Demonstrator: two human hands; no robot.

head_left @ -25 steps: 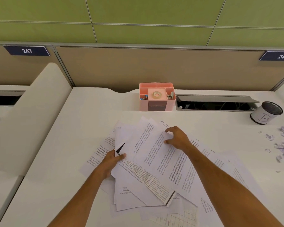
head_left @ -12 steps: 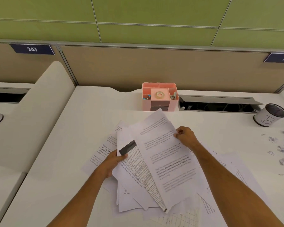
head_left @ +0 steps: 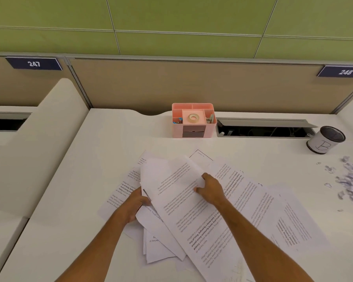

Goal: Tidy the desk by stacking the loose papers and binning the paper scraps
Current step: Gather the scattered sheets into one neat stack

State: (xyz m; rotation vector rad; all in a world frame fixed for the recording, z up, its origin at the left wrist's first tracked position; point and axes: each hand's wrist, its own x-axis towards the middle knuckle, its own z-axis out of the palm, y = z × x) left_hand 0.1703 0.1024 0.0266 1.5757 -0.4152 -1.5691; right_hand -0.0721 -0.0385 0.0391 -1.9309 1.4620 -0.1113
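A dark plate on the partition, far beyond the left fingers, is being shown with "247". A matching plate, far beyond the right fingers, is being shown with "248". A "B" is being displayed on the cup. Print on the papers under the fingers is mostly too small to be read.

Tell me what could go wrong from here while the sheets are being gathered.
1. The left hand pinches only one edge of the fanned papers, so lower sheets might slide out crooked.
2. The right hand grips the top sheet where it already bends; it could crease.
3. The paper scraps lie loose beside sheets on the right; dragging those sheets may scatter them away from the bin.
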